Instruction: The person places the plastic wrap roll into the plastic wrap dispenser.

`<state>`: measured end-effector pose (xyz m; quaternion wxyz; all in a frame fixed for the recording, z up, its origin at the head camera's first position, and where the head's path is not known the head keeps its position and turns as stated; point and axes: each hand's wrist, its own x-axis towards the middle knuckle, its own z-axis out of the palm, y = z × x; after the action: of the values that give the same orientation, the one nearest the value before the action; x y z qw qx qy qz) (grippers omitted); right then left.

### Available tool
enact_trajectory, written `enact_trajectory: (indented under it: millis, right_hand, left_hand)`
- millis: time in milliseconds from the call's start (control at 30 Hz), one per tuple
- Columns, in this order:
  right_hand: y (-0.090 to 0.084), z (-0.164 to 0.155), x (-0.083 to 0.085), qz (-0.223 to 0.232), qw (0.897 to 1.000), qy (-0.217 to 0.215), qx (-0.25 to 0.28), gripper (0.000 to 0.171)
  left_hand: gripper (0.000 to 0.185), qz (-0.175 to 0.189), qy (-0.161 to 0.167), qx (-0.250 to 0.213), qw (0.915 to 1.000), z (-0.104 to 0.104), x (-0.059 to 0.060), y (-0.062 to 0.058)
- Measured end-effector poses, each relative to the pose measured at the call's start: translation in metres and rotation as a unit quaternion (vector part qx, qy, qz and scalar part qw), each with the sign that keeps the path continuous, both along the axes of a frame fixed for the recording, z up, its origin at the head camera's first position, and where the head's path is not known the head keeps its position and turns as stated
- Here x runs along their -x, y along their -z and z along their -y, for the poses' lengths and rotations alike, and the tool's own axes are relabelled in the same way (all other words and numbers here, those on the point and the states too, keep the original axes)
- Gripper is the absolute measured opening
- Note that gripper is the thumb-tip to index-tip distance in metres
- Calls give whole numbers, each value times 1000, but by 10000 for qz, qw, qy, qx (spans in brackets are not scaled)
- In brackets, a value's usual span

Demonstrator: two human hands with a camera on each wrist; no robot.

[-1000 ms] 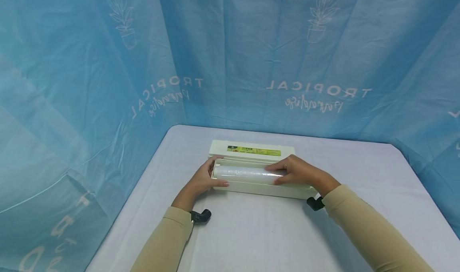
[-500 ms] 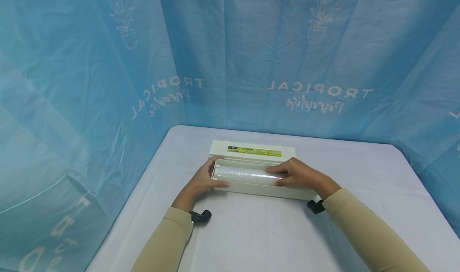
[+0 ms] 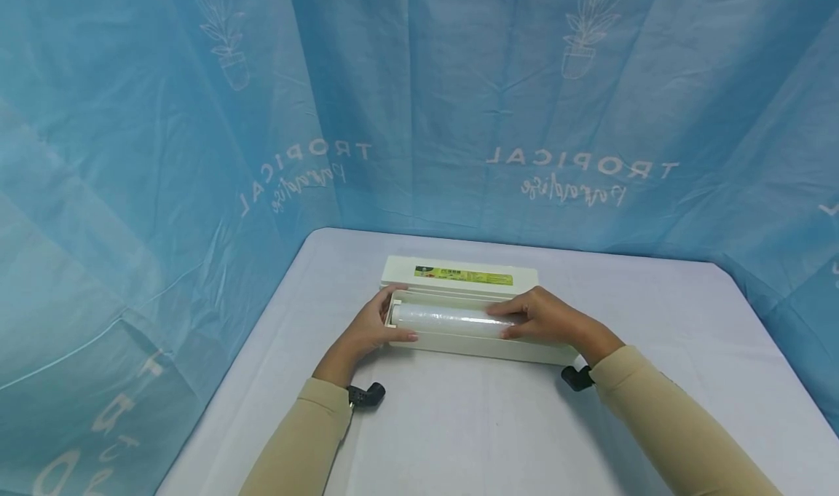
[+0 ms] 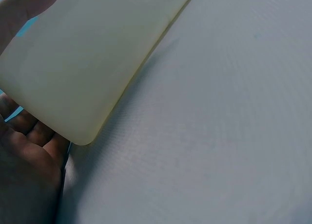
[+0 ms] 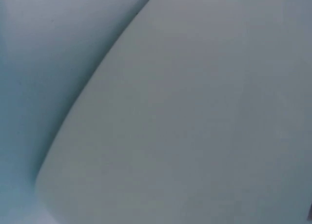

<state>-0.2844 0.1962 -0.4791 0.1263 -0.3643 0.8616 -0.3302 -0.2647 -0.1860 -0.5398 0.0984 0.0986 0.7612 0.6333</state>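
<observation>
A cream dispenser box lies open on the white table, its lid with a green label folded back. Inside lies a roll of clear cling film. My left hand grips the box's left end, thumb along the front edge and fingers round the back corner. My right hand holds the roll's right end, fingers over the top and thumb in front. The left wrist view shows the box's rounded corner against my palm. The right wrist view shows only a blurred pale box surface.
Blue printed fabric hangs behind and on both sides of the table. The bare white tabletop stretches in front of the box, toward me. Small black camera mounts sit at both wrists.
Almost nothing: my right hand and sleeve have crept slightly down and toward me; the box, roll and left hand stay where they were.
</observation>
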Motion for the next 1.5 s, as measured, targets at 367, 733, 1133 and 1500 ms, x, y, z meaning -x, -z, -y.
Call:
enact_trajectory:
  millis: [367,733,1133,1500]
  right_hand:
    - [-2,-3,-5,-199,9996,199,81,48]
    - [-21,-26,-13,-763,9882,648,1156,32]
    - [-5,-58,-25,-1221,9672,2045,880,67]
    - [19,-74,-39,-579,9690,2345,526,92]
  left_hand:
    - [112,-23,-19,67,10000,-1,-1,-1]
    - [109,-32,9,61,10000,0,-2,-3]
    - [111,-3,46,-2,10000,1,-1,-2]
    - [107,14,45,29,10000,1,0,0]
